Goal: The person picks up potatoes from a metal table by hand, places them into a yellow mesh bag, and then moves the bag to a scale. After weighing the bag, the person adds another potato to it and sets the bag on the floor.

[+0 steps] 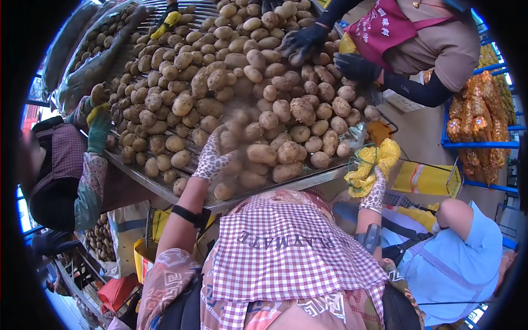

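Observation:
Many brown potatoes (209, 104) lie heaped on a slatted metal table (148, 184). My left hand (213, 159), in a spotted glove, reaches over the table's near edge, its fingers against potatoes at the front of the heap; whether it grips one is hard to make out. My right hand (374, 192), in a matching glove, is closed on a bunched yellow mesh bag (371, 165) with a green string, beyond the table's right front corner.
A co-worker in a maroon apron (379, 33) reaches in with dark gloves at the right. Another co-worker (58, 165) stands left, a third in light blue (456, 264) at lower right. Filled net sacks (478, 121) stand on a blue rack (481, 145). Yellow sacking (426, 179) hangs nearby.

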The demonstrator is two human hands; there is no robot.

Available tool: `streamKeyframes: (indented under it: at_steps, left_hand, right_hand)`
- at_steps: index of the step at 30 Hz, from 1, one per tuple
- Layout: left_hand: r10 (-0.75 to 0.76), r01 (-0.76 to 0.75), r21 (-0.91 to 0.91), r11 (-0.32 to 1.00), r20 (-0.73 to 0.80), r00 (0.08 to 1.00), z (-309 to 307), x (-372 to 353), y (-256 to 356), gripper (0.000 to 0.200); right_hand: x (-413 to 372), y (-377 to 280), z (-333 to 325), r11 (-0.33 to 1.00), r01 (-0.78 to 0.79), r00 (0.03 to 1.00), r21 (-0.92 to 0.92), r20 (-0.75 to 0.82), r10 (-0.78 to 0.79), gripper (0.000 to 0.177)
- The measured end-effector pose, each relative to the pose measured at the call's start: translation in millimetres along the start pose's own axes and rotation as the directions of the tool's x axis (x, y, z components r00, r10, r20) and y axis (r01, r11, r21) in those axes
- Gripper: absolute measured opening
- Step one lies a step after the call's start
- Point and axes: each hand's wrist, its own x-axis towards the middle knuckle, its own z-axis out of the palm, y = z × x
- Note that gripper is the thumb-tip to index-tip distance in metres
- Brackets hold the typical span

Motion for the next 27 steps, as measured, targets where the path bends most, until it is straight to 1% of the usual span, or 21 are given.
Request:
streamKeyframes:
  at_steps: [1, 2, 3, 4, 5, 7, 8, 9, 11, 12, 13, 15, 16, 17, 19, 20, 21, 23, 24, 25, 27]
  left_hand:
    - [0.041, -0.041, 0.104, 0.994, 0.001, 0.999, 0, 0, 15, 0.083]
    - [0.039, -0.040, 0.116, 0.992, 0.006, 0.999, -4, -1, 23, 0.083]
    - [0.062, -0.097, 0.305, 0.947, 0.123, 0.990, -4, -2, 29, 0.088]
    - [0.068, -0.181, 0.469, 0.865, 0.247, 0.967, 1, -1, 34, 0.093]
    - [0.081, -0.202, 0.463, 0.863, 0.269, 0.960, 7, 0, 32, 0.093]
    - [0.050, -0.220, 0.736, 0.640, 0.245, 0.968, 19, 2, 26, 0.107]
    - [0.070, -0.174, 0.788, 0.591, 0.165, 0.984, 25, 5, 27, 0.117]
    - [0.076, -0.198, 0.787, 0.584, 0.191, 0.979, 29, 9, 28, 0.117]
    - [0.001, -0.021, 0.651, 0.759, 0.030, 1.000, 35, 16, 33, 0.117]
    - [-0.001, 0.004, 0.590, 0.808, -0.005, 1.000, 38, 21, 36, 0.117]
    - [-0.006, 0.001, 0.592, 0.806, 0.007, 1.000, 41, 26, 34, 0.117]
    - [0.057, 0.009, 0.570, 0.822, -0.097, 0.994, 49, 35, 25, 0.118]
    - [0.096, -0.012, 0.552, 0.834, -0.123, 0.988, 54, 35, 24, 0.118]
    - [0.094, -0.016, 0.554, 0.832, -0.113, 0.989, 59, 36, 21, 0.118]
    - [0.097, 0.009, 0.478, 0.879, -0.198, 0.975, 68, 34, 16, 0.117]
    - [0.146, -0.037, 0.455, 0.890, -0.207, 0.967, 69, 34, 14, 0.116]
    - [0.142, -0.032, 0.462, 0.886, -0.205, 0.968, 67, 32, 13, 0.116]
    - [0.198, -0.132, 0.392, 0.910, -0.133, 0.971, 60, 33, 11, 0.114]
    - [0.255, -0.199, 0.424, 0.884, -0.078, 0.964, 53, 33, 5, 0.118]
    - [0.255, -0.194, 0.434, 0.880, -0.085, 0.963, 47, 33, 2, 0.118]
    - [0.209, -0.159, 0.528, 0.835, -0.036, 0.977, 36, 36, 5, 0.126]
  right_hand:
    - [3, 2, 3, 1.000, -0.006, 1.000, 0.004, -0.002, 0.006, 0.044]
    - [5, 4, 6, 1.000, -0.010, 1.000, 0.009, -0.004, 0.010, 0.044]
    - [8, 5, 8, 1.000, -0.015, 1.000, 0.016, -0.011, 0.015, 0.044]
    - [10, 6, 9, 1.000, -0.014, 1.000, 0.020, -0.018, 0.015, 0.044]
    - [11, 6, 10, 1.000, -0.013, 1.000, 0.023, -0.028, 0.013, 0.044]
    - [11, 7, 9, 0.999, -0.009, 0.999, 0.032, -0.043, 0.010, 0.044]
    - [8, 7, 6, 1.000, 0.008, 1.000, 0.025, -0.017, -0.007, 0.045]
    - [4, 6, 3, 0.999, 0.014, 0.999, 0.042, -0.038, -0.013, 0.045]
    - [-13, -5, 9, 0.995, -0.069, 0.998, 0.077, 0.002, 0.069, 0.043]
    - [-11, -5, 4, 0.987, -0.109, 0.994, 0.115, -0.006, 0.111, 0.042]
    - [-8, -1, -2, 0.987, -0.111, 0.993, 0.120, -0.017, 0.114, 0.042]
    - [3, 12, -15, 0.979, -0.052, 0.999, 0.197, 0.003, 0.052, 0.042]
    - [12, 18, -24, 0.978, -0.049, 0.999, 0.203, -0.006, 0.051, 0.042]
    - [19, 25, -31, 0.986, -0.028, 0.999, 0.162, -0.013, 0.030, 0.044]
    - [20, 29, -39, 0.992, -0.018, 0.999, 0.125, -0.027, 0.022, 0.046]
    - [15, 26, -37, 0.993, -0.020, 1.000, 0.112, -0.012, 0.022, 0.045]
    - [11, 24, -32, 0.995, -0.022, 1.000, 0.100, 0.009, 0.021, 0.045]
    - [12, 23, -28, 0.994, -0.018, 1.000, 0.112, -0.011, 0.019, 0.045]
    - [6, 20, -26, 0.994, -0.012, 1.000, 0.111, -0.025, 0.014, 0.045]
    - [11, 21, -25, 0.993, -0.015, 0.999, 0.117, -0.031, 0.019, 0.045]
    - [8, 17, -23, 0.993, -0.007, 0.999, 0.114, -0.044, 0.012, 0.044]
